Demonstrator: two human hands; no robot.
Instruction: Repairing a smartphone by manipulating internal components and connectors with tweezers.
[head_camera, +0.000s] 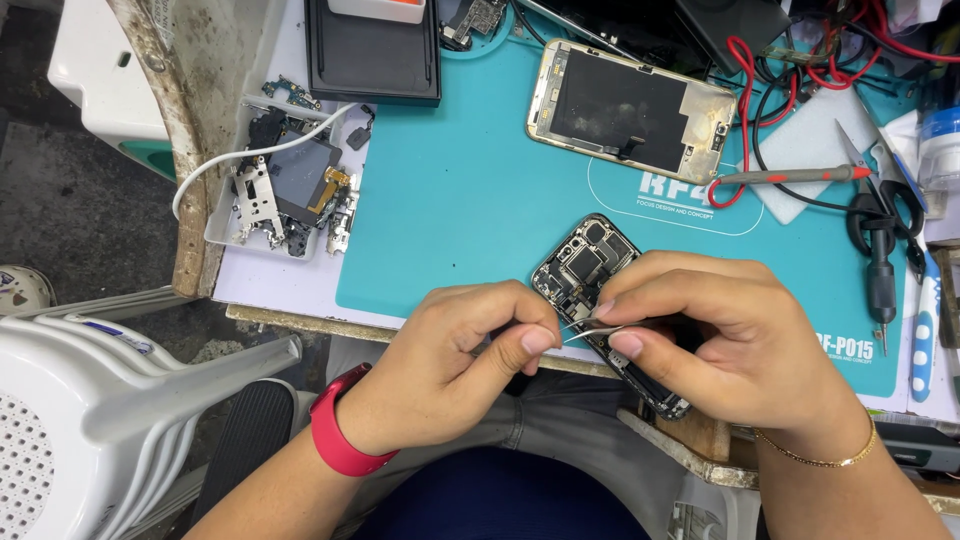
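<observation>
Seemingly opened phone (583, 262) under right hand (735, 345), touching

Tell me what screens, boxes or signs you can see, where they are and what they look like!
Detached phone screen: upper middle of the teal mat, face down, rectangular, gold rim, dark back.
Opened phone: under the left hand and right hand, dark rectangle, parts showing.
White printed logo: on the mat, inside a white outline.
Black flat box: top, rectangular.
</observation>
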